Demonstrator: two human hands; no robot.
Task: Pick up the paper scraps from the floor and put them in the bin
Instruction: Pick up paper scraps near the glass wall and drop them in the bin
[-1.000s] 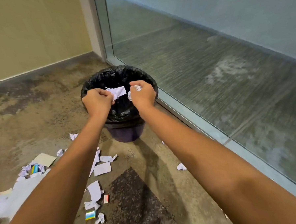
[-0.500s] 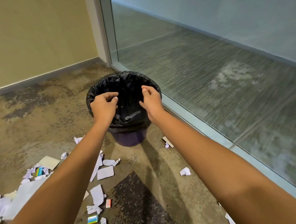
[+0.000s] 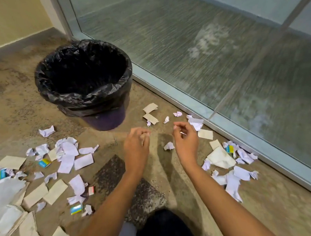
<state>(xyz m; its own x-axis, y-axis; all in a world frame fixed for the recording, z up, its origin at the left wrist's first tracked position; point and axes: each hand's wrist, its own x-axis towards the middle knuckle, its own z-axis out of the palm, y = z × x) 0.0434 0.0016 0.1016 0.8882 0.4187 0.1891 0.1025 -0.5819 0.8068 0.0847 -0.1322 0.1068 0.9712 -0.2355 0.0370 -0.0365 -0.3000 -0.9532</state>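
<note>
The bin (image 3: 89,99), lined with a black bag, stands on the floor at upper left of the head view, and its inside looks dark. My left hand (image 3: 136,147) and my right hand (image 3: 185,143) hover low over the floor just in front of the bin. Their fingers are loosely curled and I see nothing held in them. A crumpled white scrap (image 3: 168,146) lies between the two hands. Several white and beige scraps (image 3: 66,156) are scattered to the left, and another cluster of scraps (image 3: 225,159) lies to the right by the glass.
A glass wall with a metal bottom frame (image 3: 186,105) runs diagonally along the right. A yellow wall (image 3: 10,19) closes the back left corner. Beige card pieces (image 3: 150,108) lie beside the bin. My dark-clothed knee (image 3: 164,227) shows at the bottom edge.
Both hands held scraps over the bin, let them go, then drew back and down to the floor in front of it. The view has tilted down.
</note>
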